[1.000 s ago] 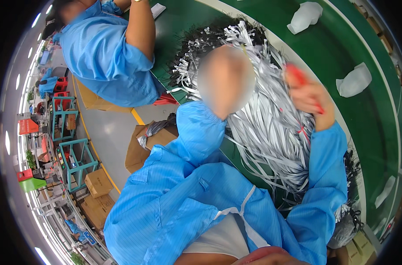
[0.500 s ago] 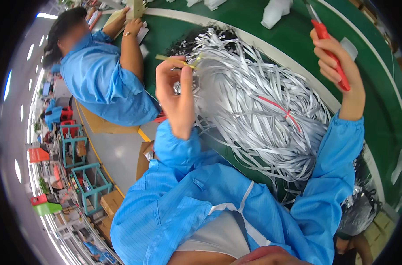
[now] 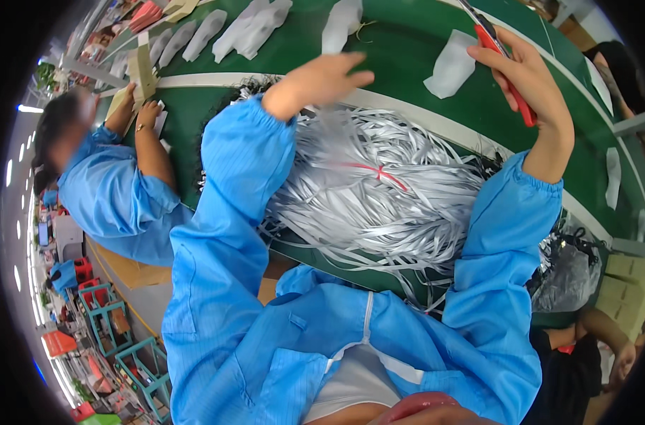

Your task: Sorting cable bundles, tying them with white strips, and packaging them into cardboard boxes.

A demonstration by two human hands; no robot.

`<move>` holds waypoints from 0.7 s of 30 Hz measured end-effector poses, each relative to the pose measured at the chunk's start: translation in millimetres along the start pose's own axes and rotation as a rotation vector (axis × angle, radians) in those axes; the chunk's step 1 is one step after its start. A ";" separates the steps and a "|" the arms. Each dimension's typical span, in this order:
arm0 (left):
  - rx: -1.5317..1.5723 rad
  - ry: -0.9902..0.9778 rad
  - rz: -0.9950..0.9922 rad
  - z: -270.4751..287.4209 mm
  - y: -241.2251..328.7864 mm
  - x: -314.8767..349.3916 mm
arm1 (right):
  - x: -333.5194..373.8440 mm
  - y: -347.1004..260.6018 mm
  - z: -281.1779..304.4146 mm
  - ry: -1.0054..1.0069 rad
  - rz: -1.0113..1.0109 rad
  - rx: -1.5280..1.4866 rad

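A factory floor, shown by a blue-smocked worker (image 3: 117, 195) at the long green bench (image 3: 400, 64), a big bundle of strips (image 3: 386, 198), teal frames (image 3: 146, 372), stacked cartons (image 3: 625, 283) and rows of lights (image 3: 30, 109).

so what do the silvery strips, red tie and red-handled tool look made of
Silvery strips: perhaps thin plastic or coated fabric, satiny; they drape limply with a soft shine.
Red tie: maybe plastic or cord, as it looks thin and bendable; finish too small to tell.
Red-handled tool: handle probably smooth plastic, evenly bright red; blade likely metal, grey and straight-edged.
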State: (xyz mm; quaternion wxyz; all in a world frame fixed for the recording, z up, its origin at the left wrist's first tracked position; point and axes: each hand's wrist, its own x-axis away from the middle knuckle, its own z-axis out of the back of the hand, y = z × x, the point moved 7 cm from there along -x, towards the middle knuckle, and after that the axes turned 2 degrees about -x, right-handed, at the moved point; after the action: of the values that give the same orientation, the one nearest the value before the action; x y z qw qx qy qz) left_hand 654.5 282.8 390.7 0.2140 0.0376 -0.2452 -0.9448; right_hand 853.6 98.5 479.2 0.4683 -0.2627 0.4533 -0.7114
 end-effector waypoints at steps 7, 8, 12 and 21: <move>-0.191 0.012 -0.030 -43.7 -30.0 74.0 | 3.0 -23.2 -18.2 -0.110 -0.163 0.074; -0.179 0.008 -0.040 -45.6 -26.2 78.3 | 0.8 -26.9 -18.1 -0.087 -0.096 0.042; -0.245 -0.044 0.147 -32.0 -3.0 100.8 | -3.5 -39.0 -27.4 -0.039 0.011 -0.011; -0.111 0.315 -0.263 -42.1 78.0 139.1 | 30.9 -18.3 -117.6 -0.195 -0.029 -0.043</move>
State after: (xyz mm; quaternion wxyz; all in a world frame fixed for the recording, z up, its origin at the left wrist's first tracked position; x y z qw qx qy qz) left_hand 566.0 143.7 395.9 0.1265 0.2047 -0.1490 -0.9591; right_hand 738.8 120.2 440.8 0.4943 -0.3474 0.4168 -0.6791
